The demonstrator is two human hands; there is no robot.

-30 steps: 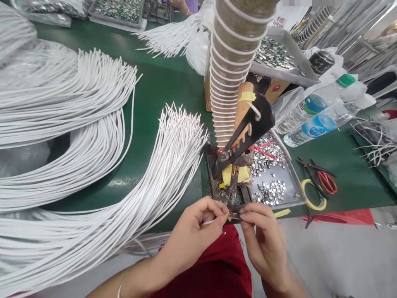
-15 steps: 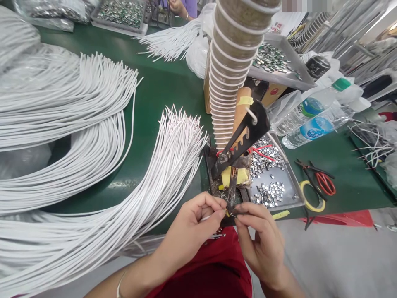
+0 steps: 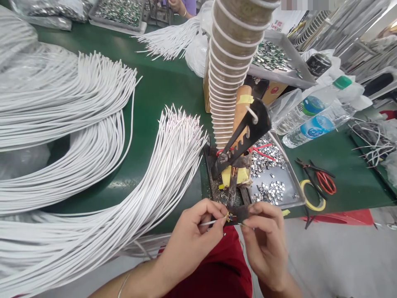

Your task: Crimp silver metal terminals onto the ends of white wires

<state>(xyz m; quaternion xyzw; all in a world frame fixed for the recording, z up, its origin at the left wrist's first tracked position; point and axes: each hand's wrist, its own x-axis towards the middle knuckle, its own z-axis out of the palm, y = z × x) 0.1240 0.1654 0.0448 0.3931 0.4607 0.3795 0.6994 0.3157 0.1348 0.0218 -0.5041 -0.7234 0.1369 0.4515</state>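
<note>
Head view: left hand (image 3: 194,229) pinches a thin white plastic-coated cable (image 3: 207,223), likely to steady its tip, right hand (image 3: 267,238) curled beside, grip unclear

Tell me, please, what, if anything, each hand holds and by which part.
The left hand pinches a white cable near its end. Whether the right hand holds anything cannot be told.

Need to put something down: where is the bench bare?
Bare green bench shows between the middle wire bundle and far bundle, and right of the pliers. Crowded: the lever tool beside the parts tray, with left hand and right hand in front.
</note>
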